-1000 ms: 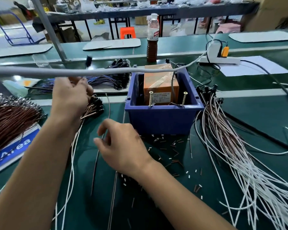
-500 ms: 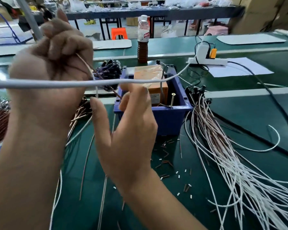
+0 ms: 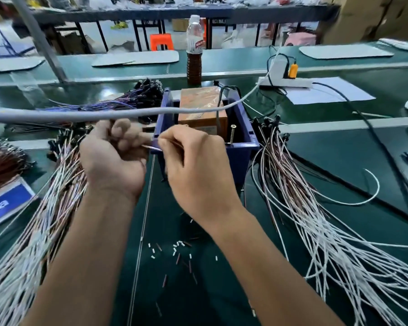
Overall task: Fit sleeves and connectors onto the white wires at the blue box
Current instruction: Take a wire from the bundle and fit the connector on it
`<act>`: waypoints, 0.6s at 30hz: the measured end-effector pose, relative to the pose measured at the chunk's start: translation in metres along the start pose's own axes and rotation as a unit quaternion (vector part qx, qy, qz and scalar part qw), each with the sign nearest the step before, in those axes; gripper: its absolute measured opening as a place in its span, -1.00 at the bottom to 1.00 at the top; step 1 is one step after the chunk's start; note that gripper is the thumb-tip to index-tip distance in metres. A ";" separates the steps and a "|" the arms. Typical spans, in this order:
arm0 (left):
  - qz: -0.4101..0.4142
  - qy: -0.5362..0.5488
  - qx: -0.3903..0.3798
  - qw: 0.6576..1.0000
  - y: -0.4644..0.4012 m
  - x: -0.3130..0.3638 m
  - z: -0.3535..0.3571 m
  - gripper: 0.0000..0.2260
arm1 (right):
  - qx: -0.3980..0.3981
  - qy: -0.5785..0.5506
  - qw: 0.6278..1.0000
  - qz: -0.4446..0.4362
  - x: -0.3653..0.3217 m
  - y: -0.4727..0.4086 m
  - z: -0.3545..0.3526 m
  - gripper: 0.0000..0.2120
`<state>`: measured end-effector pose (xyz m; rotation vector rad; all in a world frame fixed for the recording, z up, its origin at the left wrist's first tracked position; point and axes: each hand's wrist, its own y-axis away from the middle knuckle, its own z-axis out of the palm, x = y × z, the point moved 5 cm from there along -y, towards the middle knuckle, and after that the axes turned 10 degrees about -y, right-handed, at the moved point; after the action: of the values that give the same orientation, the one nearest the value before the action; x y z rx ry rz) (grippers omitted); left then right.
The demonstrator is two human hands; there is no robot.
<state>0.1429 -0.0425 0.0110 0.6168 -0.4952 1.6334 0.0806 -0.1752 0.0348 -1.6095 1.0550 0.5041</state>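
Note:
My left hand [image 3: 114,161] is closed around a thin white wire whose bare end [image 3: 152,148] pokes out to the right. My right hand [image 3: 193,165] pinches that wire end with thumb and forefinger; what sits between the fingertips is too small to tell. Both hands hover in front of the blue box [image 3: 242,152], which holds an orange carton [image 3: 201,107] and an upright screw [image 3: 232,134]. A bundle of white wires [image 3: 327,243] with black connectors fans out on the right. Another bundle of white wires [image 3: 45,220] lies on the left. Short white and brown sleeve pieces [image 3: 177,249] are scattered on the green mat.
A thick grey cable [image 3: 104,114] hangs across the view above my hands. A bottle of brown liquid [image 3: 194,52] stands behind the box. Purple wires [image 3: 118,103] lie at back left, brown wires [image 3: 3,163] at far left, and a power strip [image 3: 285,81] at back right.
Both hands dropped from close to the camera to just in front of the blue box. My right hand went from open fingers to a pinch on the wire end held by my left hand.

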 end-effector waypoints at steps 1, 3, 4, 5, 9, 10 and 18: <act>0.006 -0.026 -0.002 1.000 0.002 -0.001 -0.004 -0.72 | -0.019 0.008 1.000 0.006 0.005 0.001 -0.003 -0.85; 0.029 -0.077 -0.029 0.996 0.009 -0.003 -0.009 -0.69 | -0.050 -0.010 0.999 0.017 0.016 0.000 -0.012 -0.88; 0.036 -0.088 -0.054 0.994 0.013 -0.004 -0.011 -0.69 | -0.072 -0.027 0.997 0.023 0.021 0.000 -0.017 -0.89; 0.038 -0.101 -0.077 0.991 0.016 -0.004 -0.014 -0.69 | -0.095 -0.045 0.994 0.032 0.026 0.000 -0.021 -0.89; 0.026 -0.144 -0.173 0.974 0.026 -0.001 -0.021 -0.68 | -0.160 -0.072 0.981 0.079 0.046 0.006 -0.036 -0.94; 0.015 -0.148 -0.193 0.970 0.027 -0.002 -0.023 -0.68 | -0.165 -0.072 0.979 0.091 0.050 0.008 -0.040 -0.95; 0.027 -0.450 -0.325 0.832 0.051 -0.031 -0.027 -0.72 | -0.124 -0.049 0.990 0.040 0.070 0.027 -0.062 -0.91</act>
<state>0.0922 -0.0562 -0.0282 0.8190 -1.6886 1.0133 0.0812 -0.2591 -0.0145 -1.7438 1.0163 0.7873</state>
